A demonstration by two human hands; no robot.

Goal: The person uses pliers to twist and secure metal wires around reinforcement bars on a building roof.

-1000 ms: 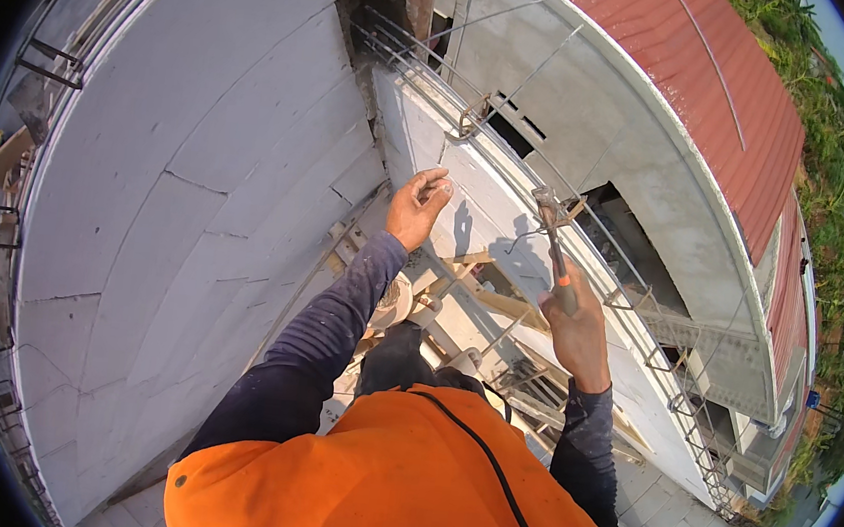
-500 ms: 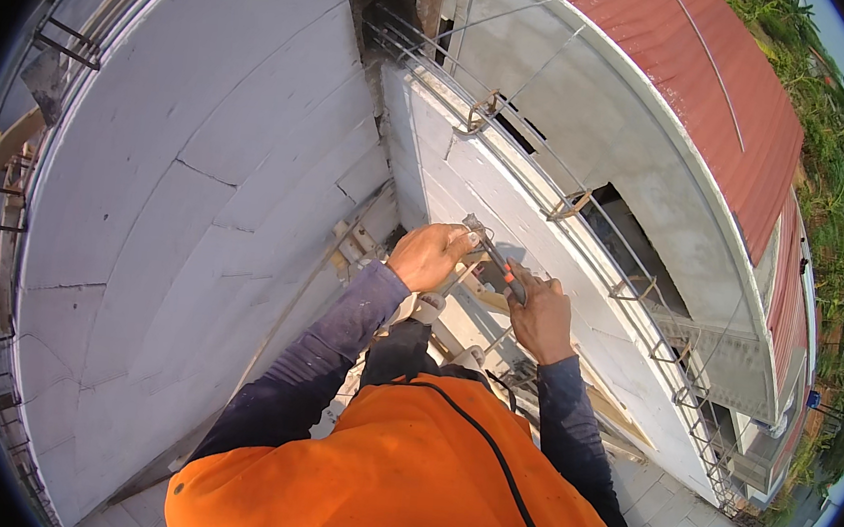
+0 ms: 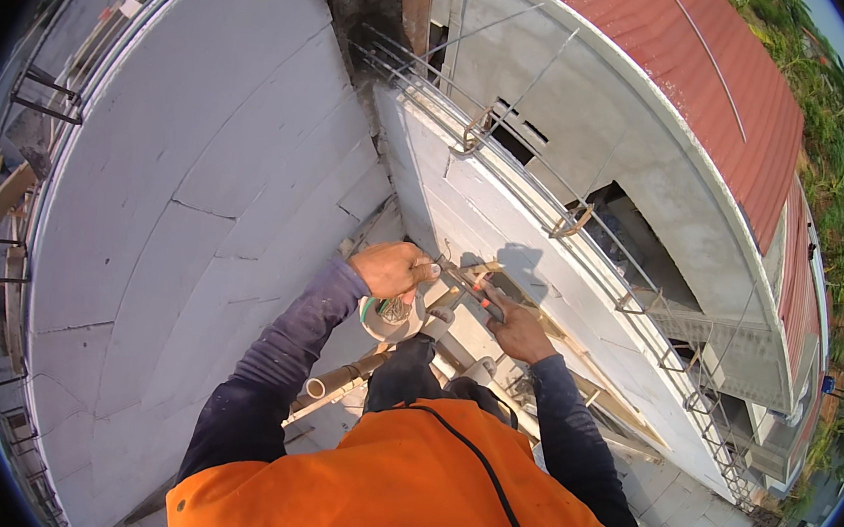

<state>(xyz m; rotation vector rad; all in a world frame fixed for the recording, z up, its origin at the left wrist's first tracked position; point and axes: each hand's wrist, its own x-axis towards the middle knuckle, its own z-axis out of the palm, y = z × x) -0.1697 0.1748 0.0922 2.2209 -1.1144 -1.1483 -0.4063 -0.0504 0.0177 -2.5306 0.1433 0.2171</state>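
My right hand [image 3: 524, 335] is wrapped round the dark handle, with orange-red parts, of a hammer [image 3: 480, 296]. The hammer points up and left, its head end close to the fingertips of my left hand [image 3: 387, 269]. The fingers of that left hand are drawn together; whatever they hold, if anything, is too small to make out. Just below it sits a round, pale container [image 3: 371, 323] with a bundle of thin, nail-like pieces [image 3: 395, 310] inside. Both hands are above the corner between two walls.
A tall pale block wall [image 3: 176, 212] rises on my left. Along the lower block wall [image 3: 476, 223] on my right run steel bars with bent ties [image 3: 571, 221]. Timber pieces and a pipe [image 3: 317, 388] lie below me. Beyond is a building with a red metal roof [image 3: 699, 77].
Both hands have come down and a little left, the hammer moving with my right hand. The round container and the pipe now show below my left hand.
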